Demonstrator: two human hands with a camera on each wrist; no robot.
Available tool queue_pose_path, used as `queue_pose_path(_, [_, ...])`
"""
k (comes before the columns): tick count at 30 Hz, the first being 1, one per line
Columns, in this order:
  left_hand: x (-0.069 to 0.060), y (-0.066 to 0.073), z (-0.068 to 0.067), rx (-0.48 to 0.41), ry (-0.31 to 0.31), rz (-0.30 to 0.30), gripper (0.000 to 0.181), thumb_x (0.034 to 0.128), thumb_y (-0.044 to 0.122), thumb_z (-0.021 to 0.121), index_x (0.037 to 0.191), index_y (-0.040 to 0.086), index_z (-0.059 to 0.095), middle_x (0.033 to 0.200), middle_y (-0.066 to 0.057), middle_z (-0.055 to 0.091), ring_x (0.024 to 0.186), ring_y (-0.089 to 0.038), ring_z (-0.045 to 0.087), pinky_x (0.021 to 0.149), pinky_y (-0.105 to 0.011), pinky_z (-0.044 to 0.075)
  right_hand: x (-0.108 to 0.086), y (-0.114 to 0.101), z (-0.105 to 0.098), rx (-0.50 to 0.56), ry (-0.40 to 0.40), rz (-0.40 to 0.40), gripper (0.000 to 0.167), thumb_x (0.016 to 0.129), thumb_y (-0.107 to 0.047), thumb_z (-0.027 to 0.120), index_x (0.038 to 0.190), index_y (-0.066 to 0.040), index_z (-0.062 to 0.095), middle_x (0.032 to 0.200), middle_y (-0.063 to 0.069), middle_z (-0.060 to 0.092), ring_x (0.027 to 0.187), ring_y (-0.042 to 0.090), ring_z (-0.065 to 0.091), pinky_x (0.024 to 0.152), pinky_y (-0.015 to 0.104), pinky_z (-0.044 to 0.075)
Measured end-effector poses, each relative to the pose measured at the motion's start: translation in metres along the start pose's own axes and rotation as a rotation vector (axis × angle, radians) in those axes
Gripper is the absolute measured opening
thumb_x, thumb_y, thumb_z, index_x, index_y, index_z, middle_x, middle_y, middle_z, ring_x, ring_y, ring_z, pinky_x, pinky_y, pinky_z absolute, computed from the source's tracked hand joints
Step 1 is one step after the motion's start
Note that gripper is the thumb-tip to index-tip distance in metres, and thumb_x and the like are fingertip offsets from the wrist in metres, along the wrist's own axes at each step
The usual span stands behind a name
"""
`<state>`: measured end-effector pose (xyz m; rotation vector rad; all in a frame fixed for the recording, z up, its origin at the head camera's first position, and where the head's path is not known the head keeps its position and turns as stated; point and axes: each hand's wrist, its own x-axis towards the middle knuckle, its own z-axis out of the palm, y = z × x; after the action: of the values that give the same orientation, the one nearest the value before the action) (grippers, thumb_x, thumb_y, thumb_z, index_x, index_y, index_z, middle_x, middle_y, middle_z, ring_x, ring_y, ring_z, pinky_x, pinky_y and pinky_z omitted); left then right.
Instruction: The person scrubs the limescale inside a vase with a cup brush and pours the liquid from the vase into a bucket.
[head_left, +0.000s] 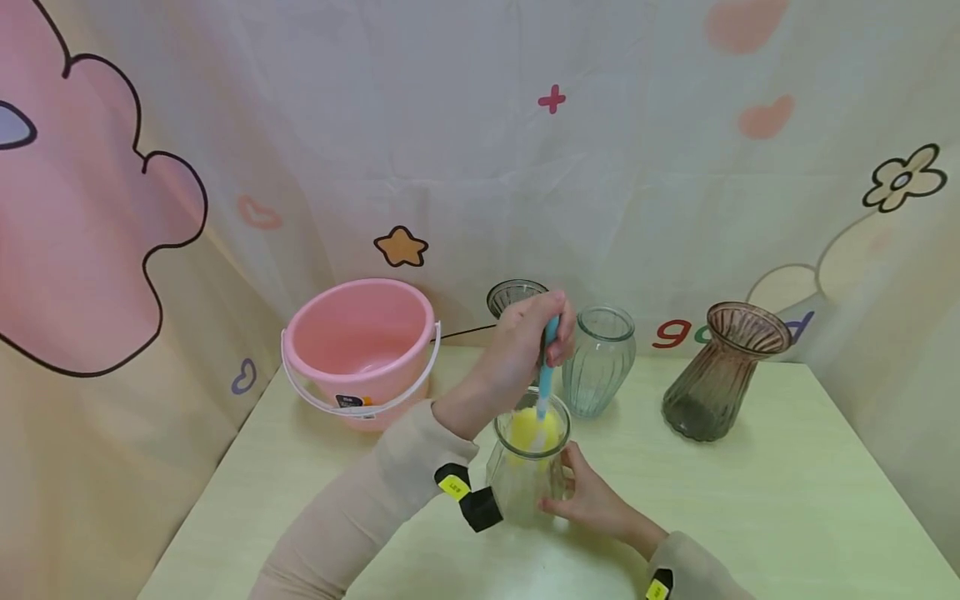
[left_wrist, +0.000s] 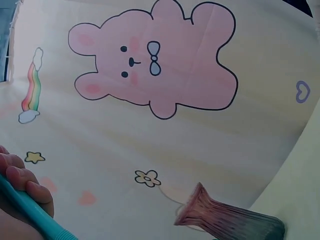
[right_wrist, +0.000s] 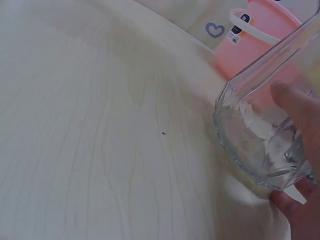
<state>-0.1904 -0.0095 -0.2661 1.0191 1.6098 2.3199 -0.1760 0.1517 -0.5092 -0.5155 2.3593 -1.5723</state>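
Observation:
My left hand (head_left: 517, 354) grips the blue handle (head_left: 550, 358) of a brush whose yellow sponge head (head_left: 534, 429) is inside a clear glass vase (head_left: 525, 492). In the left wrist view, the fingers of my left hand (left_wrist: 22, 192) curl round the turquoise handle (left_wrist: 35, 212). My right hand (head_left: 592, 500) holds the same vase low on its right side. The right wrist view shows my right hand (right_wrist: 302, 130) with thumb and fingers round the faceted base of the vase (right_wrist: 260, 130), which looks tilted there.
A pink bucket (head_left: 367, 367) with a white handle stands at the back left. Behind my left hand is a grey glass vase (head_left: 513, 293), partly hidden. A pale green vase (head_left: 600, 367) stands just behind the held one. A brownish flared vase (head_left: 716, 379) is at the right, before a printed curtain (head_left: 465, 167).

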Motion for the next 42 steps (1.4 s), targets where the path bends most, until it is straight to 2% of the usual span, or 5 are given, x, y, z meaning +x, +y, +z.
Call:
queue_pose_path(8, [-0.015, -0.043, -0.009, -0.059, 0.122, -0.101, 0.037, 0.0955, 0.022, 0.032, 0.061, 0.011, 0.04, 0.051, 0.005, 0.035, 0.046, -0.01, 0.031, 0.048, -0.023, 0.024, 0.002, 0.002, 0.002, -0.053, 0.04, -0.045, 0.079, 0.072, -0.016, 0.077, 0.134, -0.01, 0.028, 0.129, 0.013, 0.029, 0.123, 0.031, 0.033, 0.096, 0.054, 0.038])
queue_pose_path(15, [-0.024, -0.068, -0.015, -0.033, 0.135, -0.124, 0.036, 0.096, 0.022, 0.031, 0.064, 0.007, 0.038, 0.054, 0.003, 0.034, 0.048, -0.01, 0.032, 0.05, -0.022, 0.026, 0.001, 0.0, 0.005, -0.014, 0.034, -0.043, 0.081, 0.072, -0.016, 0.077, 0.133, -0.009, 0.025, 0.129, 0.014, 0.031, 0.123, 0.033, 0.035, 0.097, 0.056, 0.037])
queue_pose_path(23, [-0.026, -0.068, -0.018, 0.023, 0.087, -0.078, 0.034, 0.0959, 0.021, 0.032, 0.066, 0.004, 0.036, 0.056, 0.003, 0.034, 0.05, -0.01, 0.032, 0.051, -0.021, 0.028, 0.001, 0.0, -0.001, -0.036, -0.094, -0.053, 0.086, 0.078, -0.024, 0.072, 0.14, -0.014, 0.012, 0.142, 0.014, 0.027, 0.132, 0.033, 0.027, 0.101, 0.054, 0.031])
queue_pose_path(30, [-0.029, -0.068, -0.021, -0.002, 0.089, -0.056, 0.036, 0.0968, 0.022, 0.031, 0.066, 0.004, 0.035, 0.054, 0.004, 0.034, 0.049, -0.01, 0.031, 0.05, -0.021, 0.027, 0.002, -0.001, -0.017, 0.061, -0.222, 0.059, 0.09, 0.082, -0.022, 0.067, 0.146, -0.021, 0.004, 0.142, 0.016, 0.025, 0.13, 0.047, 0.028, 0.099, 0.055, 0.034])
queue_pose_path(42, [-0.018, -0.039, -0.015, -0.025, 0.13, -0.015, 0.037, 0.096, 0.023, 0.031, 0.062, 0.009, 0.037, 0.051, 0.005, 0.034, 0.046, -0.011, 0.031, 0.047, -0.024, 0.024, 0.002, -0.001, -0.006, 0.043, -0.077, -0.005, 0.086, 0.073, -0.016, 0.076, 0.138, -0.013, 0.02, 0.14, 0.015, 0.027, 0.126, 0.038, 0.034, 0.097, 0.051, 0.039])
